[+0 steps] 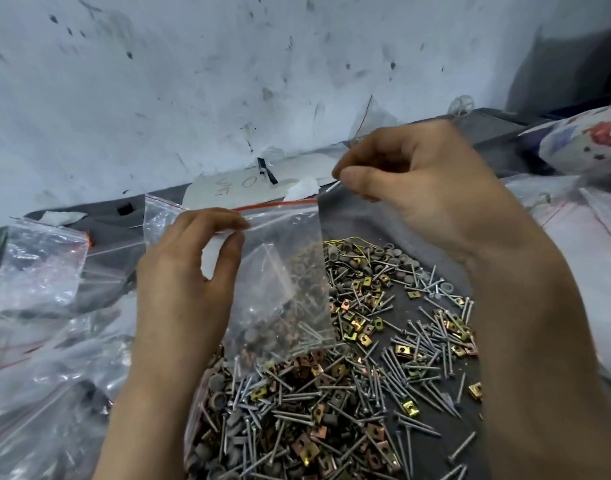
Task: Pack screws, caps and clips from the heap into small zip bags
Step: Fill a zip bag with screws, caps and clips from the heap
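Zip bag (pixel 283 271), clear, red-striped top, left fingers (pixel 224 216) pinching it, right fingers (pixel 363 176) pinching a screw (pixel 333 186).

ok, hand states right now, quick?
Left hand: pinching the zip bag near its top edge.
Right hand: pinching what looks like a screw, beside the bag's top corner.
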A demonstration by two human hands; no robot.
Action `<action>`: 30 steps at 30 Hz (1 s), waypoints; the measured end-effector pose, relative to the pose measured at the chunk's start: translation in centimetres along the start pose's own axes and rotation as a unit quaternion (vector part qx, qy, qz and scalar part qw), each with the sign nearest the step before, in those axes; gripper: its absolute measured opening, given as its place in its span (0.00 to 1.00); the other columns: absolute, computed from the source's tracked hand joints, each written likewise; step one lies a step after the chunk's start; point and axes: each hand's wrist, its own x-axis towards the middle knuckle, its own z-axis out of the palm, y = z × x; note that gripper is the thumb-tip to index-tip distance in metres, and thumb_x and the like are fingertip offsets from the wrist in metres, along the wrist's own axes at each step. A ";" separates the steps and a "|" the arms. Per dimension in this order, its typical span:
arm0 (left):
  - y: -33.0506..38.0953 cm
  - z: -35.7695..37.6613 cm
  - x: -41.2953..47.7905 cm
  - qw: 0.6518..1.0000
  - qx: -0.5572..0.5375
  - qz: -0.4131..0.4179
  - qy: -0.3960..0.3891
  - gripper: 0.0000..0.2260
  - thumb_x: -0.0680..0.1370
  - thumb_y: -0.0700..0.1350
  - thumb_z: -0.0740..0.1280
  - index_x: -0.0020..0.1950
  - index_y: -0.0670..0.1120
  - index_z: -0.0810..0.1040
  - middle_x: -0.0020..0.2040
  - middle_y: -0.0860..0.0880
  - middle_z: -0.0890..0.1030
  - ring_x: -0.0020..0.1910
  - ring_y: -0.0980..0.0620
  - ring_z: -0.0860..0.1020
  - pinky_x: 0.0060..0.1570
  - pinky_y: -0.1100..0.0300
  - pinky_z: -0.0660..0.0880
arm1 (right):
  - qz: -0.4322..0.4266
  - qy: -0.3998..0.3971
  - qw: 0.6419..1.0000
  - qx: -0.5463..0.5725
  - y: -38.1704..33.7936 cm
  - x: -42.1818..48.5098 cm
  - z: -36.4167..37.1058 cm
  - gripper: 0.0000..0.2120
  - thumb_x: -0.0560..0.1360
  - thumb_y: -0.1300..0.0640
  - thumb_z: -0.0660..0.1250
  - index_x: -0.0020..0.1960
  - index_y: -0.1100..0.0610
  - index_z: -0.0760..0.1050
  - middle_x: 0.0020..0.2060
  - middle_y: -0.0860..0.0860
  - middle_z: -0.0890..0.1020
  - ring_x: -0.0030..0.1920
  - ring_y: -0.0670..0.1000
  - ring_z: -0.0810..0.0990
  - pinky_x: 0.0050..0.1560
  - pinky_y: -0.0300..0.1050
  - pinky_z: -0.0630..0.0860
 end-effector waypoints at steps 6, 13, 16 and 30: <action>0.5 0.0 -0.1 0.998 -0.051 0.025 0.004 0.06 0.78 0.41 0.66 0.51 0.53 0.76 0.50 0.57 0.79 0.52 0.62 0.77 0.54 0.67 0.73 | -0.029 -0.019 0.999 0.040 -0.6 0.0 0.8 0.06 0.75 0.62 0.69 0.46 0.53 0.83 0.36 0.49 0.85 0.40 0.43 0.82 0.44 0.36 0.76; 1.3 -0.3 -0.2 0.995 -0.082 0.062 -0.014 0.05 0.78 0.42 0.65 0.50 0.48 0.79 0.52 0.54 0.80 0.56 0.61 0.78 0.55 0.62 0.75 | -0.073 -0.044 0.994 -0.063 -1.1 0.2 2.6 0.05 0.75 0.58 0.69 0.48 0.52 0.83 0.39 0.42 0.81 0.41 0.40 0.78 0.42 0.27 0.69; 1.4 -0.4 -0.1 0.994 -0.082 0.063 -0.017 0.05 0.78 0.42 0.65 0.49 0.48 0.80 0.52 0.55 0.80 0.56 0.61 0.77 0.56 0.63 0.74 | -0.075 -0.052 0.992 -0.090 -0.9 0.2 2.5 0.05 0.75 0.57 0.69 0.49 0.51 0.83 0.41 0.42 0.79 0.44 0.40 0.77 0.46 0.28 0.69; 1.4 -0.4 -0.1 0.996 -0.076 0.047 -0.014 0.05 0.77 0.43 0.65 0.48 0.52 0.78 0.53 0.58 0.79 0.55 0.66 0.76 0.53 0.69 0.72 | 0.106 -0.088 0.980 -0.142 4.7 2.3 2.4 0.04 0.74 0.57 0.68 0.41 0.54 0.80 0.33 0.48 0.80 0.35 0.46 0.77 0.33 0.36 0.70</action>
